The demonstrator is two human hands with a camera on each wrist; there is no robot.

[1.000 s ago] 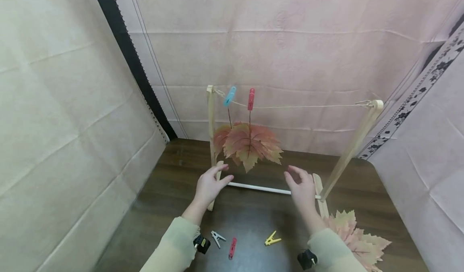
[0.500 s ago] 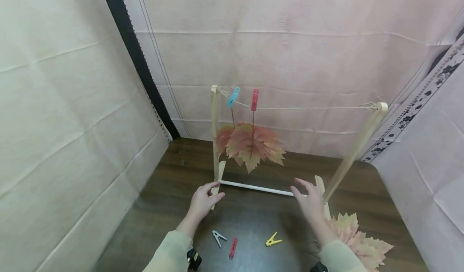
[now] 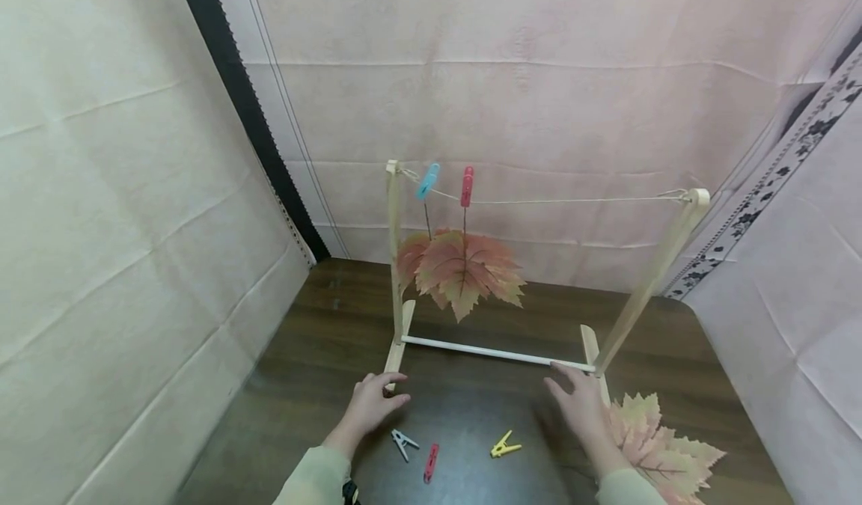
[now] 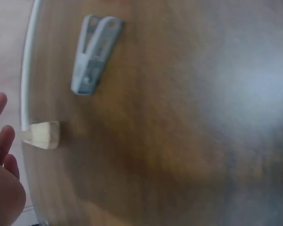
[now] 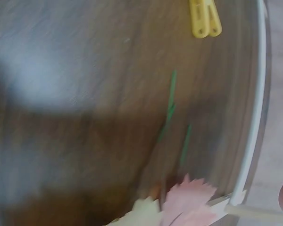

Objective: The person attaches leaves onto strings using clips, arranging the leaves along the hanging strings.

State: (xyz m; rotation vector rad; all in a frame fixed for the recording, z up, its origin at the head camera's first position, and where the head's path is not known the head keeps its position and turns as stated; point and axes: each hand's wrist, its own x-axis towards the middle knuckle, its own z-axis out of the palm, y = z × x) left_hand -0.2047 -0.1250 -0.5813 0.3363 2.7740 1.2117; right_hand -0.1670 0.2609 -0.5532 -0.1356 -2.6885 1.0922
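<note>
My left hand [image 3: 369, 402] hovers over the table by the left foot of a wooden stand, fingers relaxed and holding nothing. Likewise holding nothing, my right hand [image 3: 581, 404] is near the stand's white rod [image 3: 498, 352] at its right end. From the string [image 3: 572, 200] between the posts, a blue clothespin [image 3: 427, 181] and a red clothespin [image 3: 467, 187] hold leaves [image 3: 465, 269] by their stems. On the table lie a grey clothespin [image 3: 404, 444], another red clothespin [image 3: 431, 463] and a yellow clothespin [image 3: 504, 444]. More leaves [image 3: 663, 449] lie beside my right forearm.
The stand's left post [image 3: 395, 258] and right post [image 3: 649, 288] rise from wooden feet on the dark wooden table [image 3: 283, 400]. Pale cloth [image 3: 525, 116] hangs behind the table and on both sides. Green stems [image 5: 172, 96] stick out from the lying leaves.
Both hands have drawn back toward the near side and lower, away from the hanging leaves. The clothespins and leaves stay where they were; the head view has shifted slightly.
</note>
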